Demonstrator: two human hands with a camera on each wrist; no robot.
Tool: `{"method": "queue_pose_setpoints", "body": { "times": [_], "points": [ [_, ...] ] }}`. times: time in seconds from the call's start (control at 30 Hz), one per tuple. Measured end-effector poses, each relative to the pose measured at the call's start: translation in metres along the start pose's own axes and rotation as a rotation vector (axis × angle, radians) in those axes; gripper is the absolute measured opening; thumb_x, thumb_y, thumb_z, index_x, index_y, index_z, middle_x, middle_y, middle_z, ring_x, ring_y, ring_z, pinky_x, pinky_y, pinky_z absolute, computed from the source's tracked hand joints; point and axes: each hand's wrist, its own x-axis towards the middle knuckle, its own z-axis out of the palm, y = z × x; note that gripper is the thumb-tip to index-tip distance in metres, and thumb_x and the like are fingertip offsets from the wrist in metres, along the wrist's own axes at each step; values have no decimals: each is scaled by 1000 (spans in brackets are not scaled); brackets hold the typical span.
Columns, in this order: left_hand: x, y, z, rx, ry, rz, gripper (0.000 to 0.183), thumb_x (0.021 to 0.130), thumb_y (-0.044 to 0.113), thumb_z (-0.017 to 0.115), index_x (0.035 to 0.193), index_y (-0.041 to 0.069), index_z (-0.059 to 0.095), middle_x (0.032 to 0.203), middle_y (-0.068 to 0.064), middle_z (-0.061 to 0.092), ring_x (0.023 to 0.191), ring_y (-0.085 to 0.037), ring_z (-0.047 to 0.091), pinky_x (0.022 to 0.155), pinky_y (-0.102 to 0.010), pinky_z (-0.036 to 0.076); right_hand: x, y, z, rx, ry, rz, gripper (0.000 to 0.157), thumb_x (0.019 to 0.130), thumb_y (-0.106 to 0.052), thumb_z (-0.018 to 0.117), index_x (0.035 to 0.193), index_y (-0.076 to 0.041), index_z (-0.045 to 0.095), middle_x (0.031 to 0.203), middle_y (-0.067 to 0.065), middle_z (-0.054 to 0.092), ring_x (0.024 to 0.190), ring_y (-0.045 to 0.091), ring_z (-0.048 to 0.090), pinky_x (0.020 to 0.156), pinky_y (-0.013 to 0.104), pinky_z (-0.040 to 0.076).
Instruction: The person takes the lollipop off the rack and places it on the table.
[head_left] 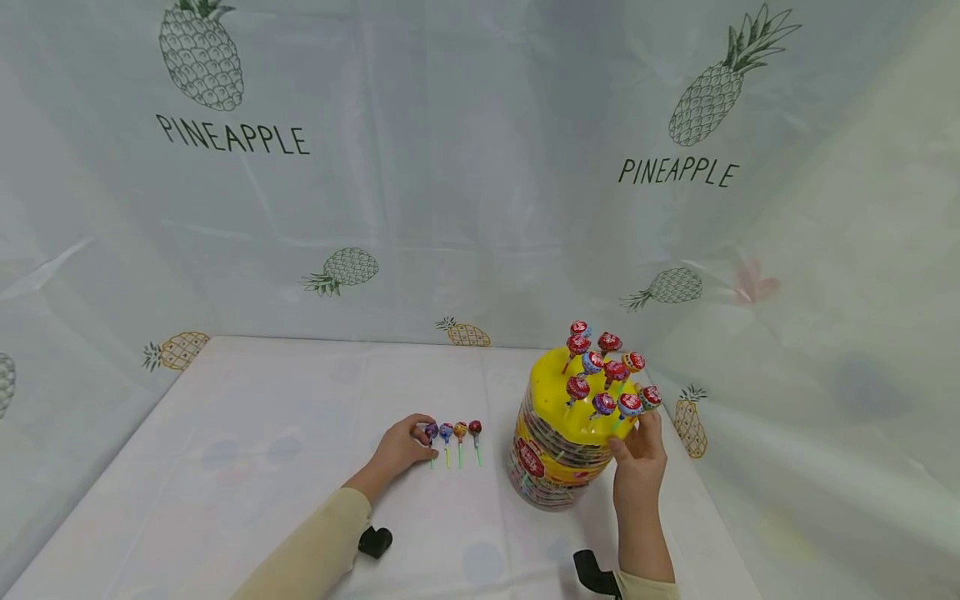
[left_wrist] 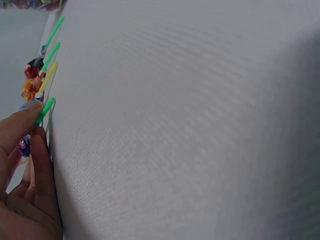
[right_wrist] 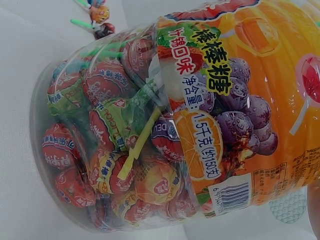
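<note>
My left hand (head_left: 402, 443) pinches a purple-wrapped lollipop (head_left: 431, 432) at the left end of a short row on the table. Its green stick (left_wrist: 46, 111) shows between thumb and finger in the left wrist view. Beside it lie blue (head_left: 446, 431), orange (head_left: 460, 431) and dark red (head_left: 475, 428) lollipops. At the right stands a big clear jar (head_left: 551, 462) with a yellow lid (head_left: 551, 392), from which several wrapped lollipops (head_left: 577, 388) stick up. My right hand (head_left: 641, 450) holds the jar by the lid's right edge, thumb in front, fingers partly hidden behind lollipops.
A white cloth covers the table (head_left: 300, 417). Behind and to the right hangs a pale curtain (head_left: 480, 208) printed with pineapples. Through the jar's wall, more wrapped lollipops (right_wrist: 105, 80) show. Black wrist mounts (head_left: 375, 542) sit near both sleeves.
</note>
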Motion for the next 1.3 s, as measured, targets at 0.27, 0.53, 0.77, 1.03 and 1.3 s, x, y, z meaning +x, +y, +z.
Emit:
{"method": "queue_pose_setpoints", "body": {
  "times": [0.27, 0.53, 0.77, 1.03, 1.3],
  "points": [
    [-2, 0, 0, 1, 2, -2, 64, 69, 8, 88, 126, 6, 60, 78, 2, 58, 69, -15, 50, 69, -34, 43, 0, -1, 0, -25, 21, 21, 49, 94, -4, 60, 142, -5, 48, 150, 7, 32, 135, 25, 36, 97, 22, 43],
    [0, 9, -10, -71, 26, -21, 63, 72, 10, 87, 129, 9, 58, 88, -3, 58, 69, -15, 53, 60, -29, 44, -1, -2, 1, -17, 27, 31, 50, 94, -4, 60, 143, -5, 48, 148, 7, 34, 133, 26, 37, 97, 22, 44],
    [-4, 66, -31, -203, 11, 78, 58, 79, 7, 81, 132, 11, 58, 106, -13, 63, 78, -17, 61, 64, -31, 51, -1, -2, 1, -34, 50, 54, 50, 94, -5, 60, 142, -6, 49, 148, 5, 34, 134, 25, 36, 96, 22, 44],
    [-15, 127, -33, -305, -58, 218, 57, 81, 14, 81, 132, 16, 58, 112, -5, 63, 89, -17, 62, 71, -31, 54, -1, -2, 0, -38, 56, 53, 50, 94, -2, 59, 143, -6, 48, 148, 5, 34, 133, 24, 37, 97, 21, 43],
    [-32, 177, -25, -401, -147, 370, 54, 83, 9, 78, 133, 16, 58, 119, -4, 62, 99, -25, 61, 84, -33, 54, -1, -3, 0, -32, 33, 49, 50, 95, -4, 60, 143, -7, 48, 148, 6, 34, 133, 26, 36, 97, 22, 43]
  ]
}}
